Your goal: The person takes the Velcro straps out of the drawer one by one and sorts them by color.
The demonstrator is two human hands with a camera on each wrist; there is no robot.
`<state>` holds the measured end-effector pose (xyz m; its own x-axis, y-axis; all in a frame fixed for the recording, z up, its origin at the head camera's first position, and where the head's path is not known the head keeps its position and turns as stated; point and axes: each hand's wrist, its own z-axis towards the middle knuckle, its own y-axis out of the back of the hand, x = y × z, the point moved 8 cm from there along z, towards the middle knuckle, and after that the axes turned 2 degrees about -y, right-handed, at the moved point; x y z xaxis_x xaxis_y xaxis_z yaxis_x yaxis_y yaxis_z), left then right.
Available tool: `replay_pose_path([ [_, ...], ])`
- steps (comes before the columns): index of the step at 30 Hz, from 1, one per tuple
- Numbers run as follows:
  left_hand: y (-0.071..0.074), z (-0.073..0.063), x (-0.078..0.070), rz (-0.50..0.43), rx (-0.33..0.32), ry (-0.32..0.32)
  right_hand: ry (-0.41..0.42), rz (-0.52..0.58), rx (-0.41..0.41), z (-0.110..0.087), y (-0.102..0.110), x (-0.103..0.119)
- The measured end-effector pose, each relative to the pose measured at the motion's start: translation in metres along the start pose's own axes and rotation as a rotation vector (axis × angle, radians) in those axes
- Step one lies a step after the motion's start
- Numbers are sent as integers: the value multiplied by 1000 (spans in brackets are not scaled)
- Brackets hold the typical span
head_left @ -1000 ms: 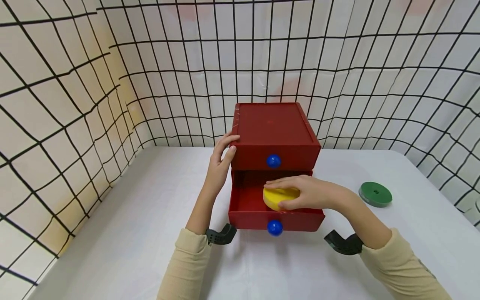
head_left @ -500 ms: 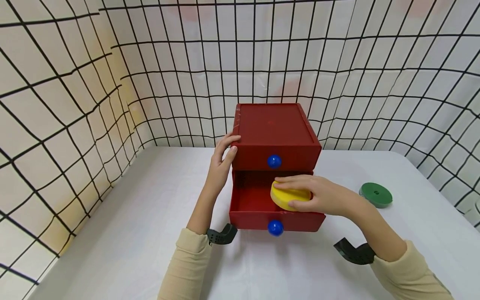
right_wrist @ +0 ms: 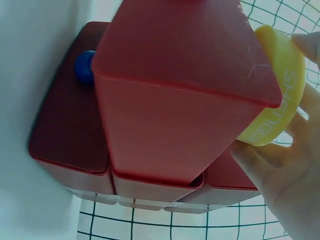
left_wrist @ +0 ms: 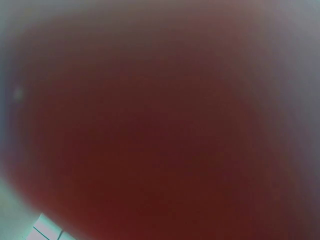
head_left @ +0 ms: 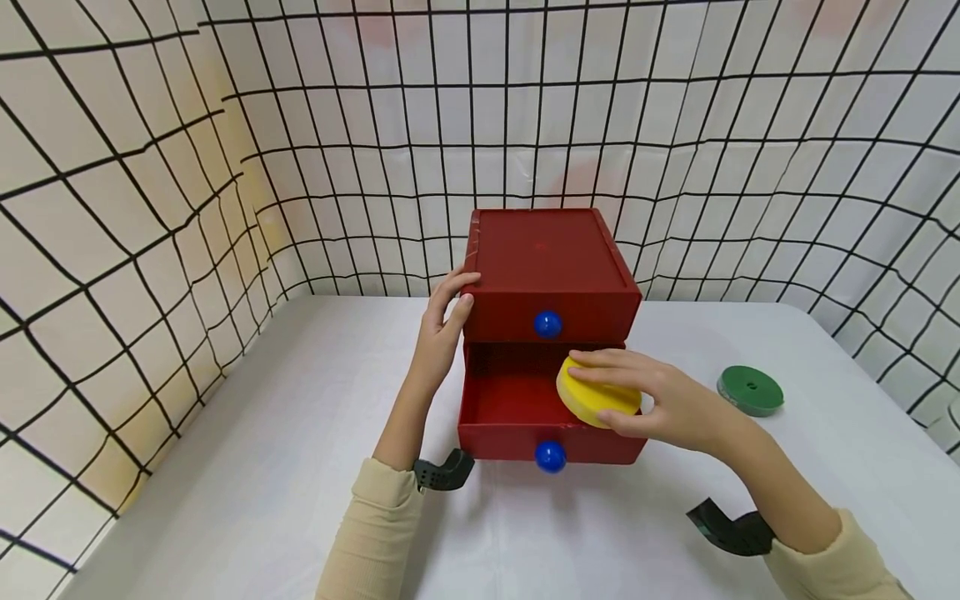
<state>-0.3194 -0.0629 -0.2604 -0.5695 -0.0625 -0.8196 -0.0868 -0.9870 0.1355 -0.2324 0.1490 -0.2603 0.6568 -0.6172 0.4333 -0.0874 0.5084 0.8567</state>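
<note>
A red drawer unit [head_left: 551, 250] with blue knobs stands mid-table; the drawer [head_left: 504, 443] below the top one is pulled out. My right hand [head_left: 671, 408] holds a thick yellow disc [head_left: 592, 396] between thumb and fingers, tilted at that drawer's right side. The right wrist view shows pale lettering on the disc's rim [right_wrist: 287, 92], which is partly behind the drawer [right_wrist: 170, 125]. My left hand [head_left: 442, 325] rests against the unit's left side, fingertips over the top edge. The left wrist view is mostly blurred red.
A flat green disc [head_left: 750, 389] lies on the white table [head_left: 337, 375], right of the unit. White walls with a black grid [head_left: 360, 167] rise behind and at the sides. In the right wrist view, a shut drawer with a blue knob [right_wrist: 84, 66] lies beside the pulled-out one.
My right hand has moved right, lifting and tilting the yellow disc from inside the drawer toward its right side. The left hand and drawer unit have stayed put.
</note>
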Motion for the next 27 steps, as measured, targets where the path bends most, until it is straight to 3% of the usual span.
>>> replay_pose_path([
  [6, -1, -3, -11, 8, -2, 3, 45, -68, -105, -9, 6, 2],
  [17, 0, -2, -11, 2, -1, -5, 87, -105, -304, -30, 15, -1],
  [27, 0, -3, -11, 6, 3, 10, 93, -111, -362, -50, 16, -8],
])
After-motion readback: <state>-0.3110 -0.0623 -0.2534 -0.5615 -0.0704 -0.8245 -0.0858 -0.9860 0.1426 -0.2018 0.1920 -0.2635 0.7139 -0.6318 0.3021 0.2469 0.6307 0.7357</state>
